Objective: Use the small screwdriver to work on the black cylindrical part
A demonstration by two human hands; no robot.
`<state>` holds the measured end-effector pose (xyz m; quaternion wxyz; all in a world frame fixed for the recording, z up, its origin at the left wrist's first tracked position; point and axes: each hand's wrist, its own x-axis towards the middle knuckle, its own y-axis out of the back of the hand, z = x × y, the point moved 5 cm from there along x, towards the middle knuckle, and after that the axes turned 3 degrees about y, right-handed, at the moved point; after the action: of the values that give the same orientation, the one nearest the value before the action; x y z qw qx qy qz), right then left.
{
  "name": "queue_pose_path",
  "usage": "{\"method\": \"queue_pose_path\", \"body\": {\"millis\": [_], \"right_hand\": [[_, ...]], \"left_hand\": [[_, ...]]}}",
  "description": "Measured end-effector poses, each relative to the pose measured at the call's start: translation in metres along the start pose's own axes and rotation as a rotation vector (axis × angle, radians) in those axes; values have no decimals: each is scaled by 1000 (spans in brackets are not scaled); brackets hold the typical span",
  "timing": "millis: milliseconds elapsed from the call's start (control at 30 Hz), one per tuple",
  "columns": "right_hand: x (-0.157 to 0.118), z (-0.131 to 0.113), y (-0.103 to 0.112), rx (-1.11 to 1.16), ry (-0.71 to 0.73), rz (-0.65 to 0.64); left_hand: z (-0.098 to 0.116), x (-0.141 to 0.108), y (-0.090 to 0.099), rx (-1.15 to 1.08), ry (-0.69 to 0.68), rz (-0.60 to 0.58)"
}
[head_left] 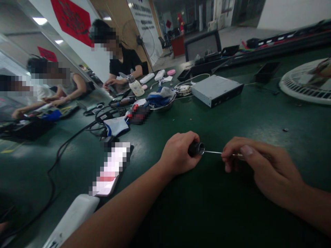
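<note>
Right hand (269,168) and left hand (178,153) are closest, in front of a gray metal drive box (216,90). Left fingers (181,144) wrap the black handle of a small screwdriver (196,148); right fingers (245,150) pinch its thin rod. It looks light and stiff; the fat handle is the best place to hold.

Glossy black plastic screwdriver handle (196,149), smooth metal shaft (213,152).

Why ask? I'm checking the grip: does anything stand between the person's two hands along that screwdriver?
Nothing visible does. The left hand grips the black handle of a precision screwdriver, and the bare metal shaft runs uninterrupted to the right hand's fingers, above the dark green bench mat.
</note>
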<state>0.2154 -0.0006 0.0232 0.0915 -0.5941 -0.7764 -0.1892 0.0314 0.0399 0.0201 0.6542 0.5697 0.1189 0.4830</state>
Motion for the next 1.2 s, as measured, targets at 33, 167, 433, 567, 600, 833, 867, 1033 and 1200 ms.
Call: {"method": "queue_pose_path", "body": {"millis": [33, 167, 433, 567, 600, 833, 867, 1033, 1200], "right_hand": [[0, 0, 0, -8, 3, -5], [-3, 4, 4, -57, -50, 67], [-2, 3, 1, -26, 12, -20], [-1, 5, 4, -55, -36, 77], [0, 4, 4, -44, -30, 75], [-1, 3, 3, -31, 1, 11], [-1, 4, 4, -45, -14, 31], [0, 4, 5, -12, -23, 54], [-1, 3, 3, -11, -4, -20]], "left_hand": [[0, 0, 0, 2, 0, -3], [-1, 0, -1, -1, 0, -8], [-1, 1, -2, 2, -1, -10], [-1, 0, -2, 5, 3, -9], [-1, 0, -2, 5, 2, -4], [-1, 2, -3, -2, 0, -11], [-2, 2, -4, 0, 1, -8], [-2, 2, -5, 7, 9, -12], [-2, 2, -4, 15, 9, -11]]}}
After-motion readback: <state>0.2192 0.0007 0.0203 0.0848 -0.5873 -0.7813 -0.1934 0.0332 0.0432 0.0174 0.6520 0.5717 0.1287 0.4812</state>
